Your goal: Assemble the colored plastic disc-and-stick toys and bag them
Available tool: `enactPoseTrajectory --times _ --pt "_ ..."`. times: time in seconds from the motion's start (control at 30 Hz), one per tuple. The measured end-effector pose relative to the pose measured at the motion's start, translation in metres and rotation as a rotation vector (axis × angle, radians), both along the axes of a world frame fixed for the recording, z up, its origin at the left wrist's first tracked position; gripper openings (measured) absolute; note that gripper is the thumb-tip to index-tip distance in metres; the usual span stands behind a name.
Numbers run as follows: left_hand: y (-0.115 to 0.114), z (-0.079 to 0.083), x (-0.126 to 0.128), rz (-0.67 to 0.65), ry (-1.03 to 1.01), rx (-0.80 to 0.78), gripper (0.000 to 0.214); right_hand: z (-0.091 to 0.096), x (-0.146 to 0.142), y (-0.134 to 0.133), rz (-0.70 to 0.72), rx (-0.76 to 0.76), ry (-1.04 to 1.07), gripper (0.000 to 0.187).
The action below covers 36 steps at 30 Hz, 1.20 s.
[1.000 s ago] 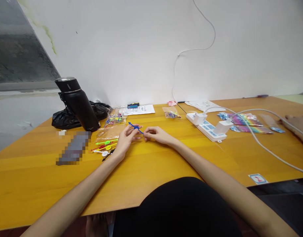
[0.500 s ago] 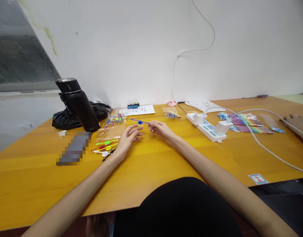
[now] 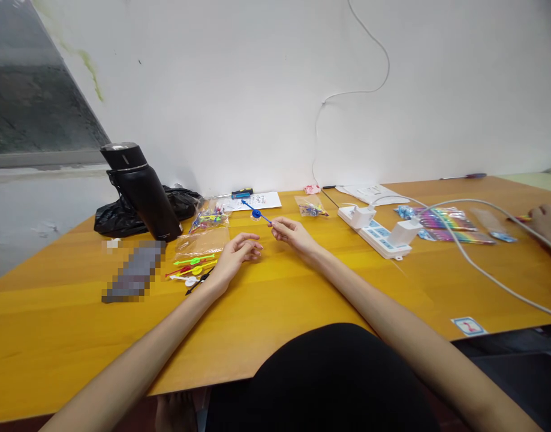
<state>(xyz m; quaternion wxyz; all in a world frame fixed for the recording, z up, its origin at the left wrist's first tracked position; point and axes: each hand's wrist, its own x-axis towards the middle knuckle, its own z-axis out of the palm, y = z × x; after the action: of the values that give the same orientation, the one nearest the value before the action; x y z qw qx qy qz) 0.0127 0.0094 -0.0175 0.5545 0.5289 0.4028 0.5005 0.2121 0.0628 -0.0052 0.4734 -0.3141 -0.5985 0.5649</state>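
Pinched at one end by my right hand (image 3: 292,235) is a blue plastic spinner arrow (image 3: 256,213), its pointed tip aimed up and to the left and a round hub at its middle. My left hand (image 3: 239,255) holds nothing; its fingers are loosely bent and apart, a little below and left of the arrow. Beside my left wrist lie a green arrow (image 3: 195,260), a white arrow (image 3: 190,280), a black arrow (image 3: 198,284) and red and yellow ones. A clear bag (image 3: 210,217) of small coloured parts sits behind them.
A black bottle (image 3: 142,192) stands left, before a black plastic bag (image 3: 117,217). A pixelated flat object (image 3: 135,271) lies nearby. To the right are a power strip (image 3: 378,234) with white cables, rainbow-coloured packets (image 3: 455,225) and another person's hand (image 3: 547,225). Another small bag (image 3: 312,207) lies behind.
The blue arrow has tilted, its tip now raised higher in my right hand. My left hand has dropped slightly away from it. The other person's hand at the right has shifted.
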Motion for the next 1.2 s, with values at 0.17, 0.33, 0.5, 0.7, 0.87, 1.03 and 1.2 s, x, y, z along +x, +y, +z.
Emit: enactPoseTrajectory --times 0.17,0.33,0.5,0.7,0.87,1.03,1.2 --pt "-0.002 0.001 0.003 -0.049 0.076 0.055 0.032 -0.003 -0.001 0.001 0.032 -0.025 0.015 0.037" --pt "-0.008 -0.001 0.006 -0.212 0.302 0.245 0.019 0.009 -0.009 -0.004 0.061 0.036 -0.033 0.032" --pt "-0.009 -0.004 0.007 -0.198 0.473 0.321 0.02 0.035 -0.036 -0.021 0.25 0.177 -0.426 0.026" --pt "-0.005 -0.013 0.004 -0.072 0.545 0.309 0.026 0.049 -0.091 -0.022 0.336 0.439 -0.702 0.013" --pt "-0.001 -0.02 0.009 0.104 0.304 0.205 0.016 0.046 -0.117 -0.017 0.461 0.426 -0.755 0.017" --pt "0.009 -0.016 0.019 0.2 0.188 0.166 0.039 0.038 -0.117 -0.021 0.363 0.452 -0.87 0.017" --pt "0.01 -0.016 0.019 0.232 0.184 0.124 0.037 0.025 -0.117 -0.025 0.136 0.543 -0.848 0.022"
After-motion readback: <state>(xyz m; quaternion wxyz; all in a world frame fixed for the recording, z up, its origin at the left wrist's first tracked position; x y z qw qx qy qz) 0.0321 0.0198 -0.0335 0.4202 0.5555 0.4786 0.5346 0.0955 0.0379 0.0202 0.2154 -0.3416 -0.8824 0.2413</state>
